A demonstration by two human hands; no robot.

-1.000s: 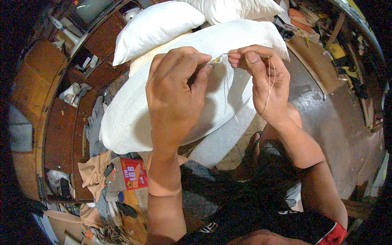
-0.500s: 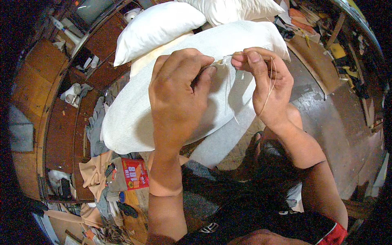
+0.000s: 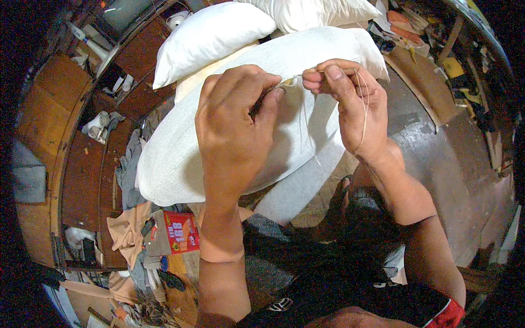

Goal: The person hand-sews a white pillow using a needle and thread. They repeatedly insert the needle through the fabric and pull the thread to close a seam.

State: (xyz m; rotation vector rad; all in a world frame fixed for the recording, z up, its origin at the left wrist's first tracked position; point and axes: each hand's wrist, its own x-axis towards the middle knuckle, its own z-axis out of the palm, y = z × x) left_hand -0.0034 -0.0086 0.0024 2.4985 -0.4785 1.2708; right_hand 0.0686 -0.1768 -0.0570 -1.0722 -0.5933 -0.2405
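Note:
A long white fabric-covered cushion (image 3: pixel 175 164) lies in front of me, its cover gathered at the upper middle. My left hand (image 3: pixel 235 128) is closed, thumb and forefinger pinching the cover at the gathered edge. Just right of it, my right hand (image 3: pixel 361 104) pinches what looks like a thin sewing needle, mostly hidden by the fingers, with its tip side at the gathered cloth. From this hand a pale thread (image 3: pixel 365 123) loops down past the palm. Loose thread ends hang over the cushion between the hands.
Two white pillows, one at the back left (image 3: pixel 219 38) and one at the back right (image 3: pixel 322 15), lie beyond the cushion. Brown wooden shelving (image 3: pixel 82 164) stands on the left. A red package (image 3: pixel 181 232) and cloth scraps lie lower left. Cardboard (image 3: pixel 421 90) and clutter line the right.
Both hands have shifted slightly left, the right a little up as well. The thread loop beside my right palm has become narrower. The cushion has barely moved.

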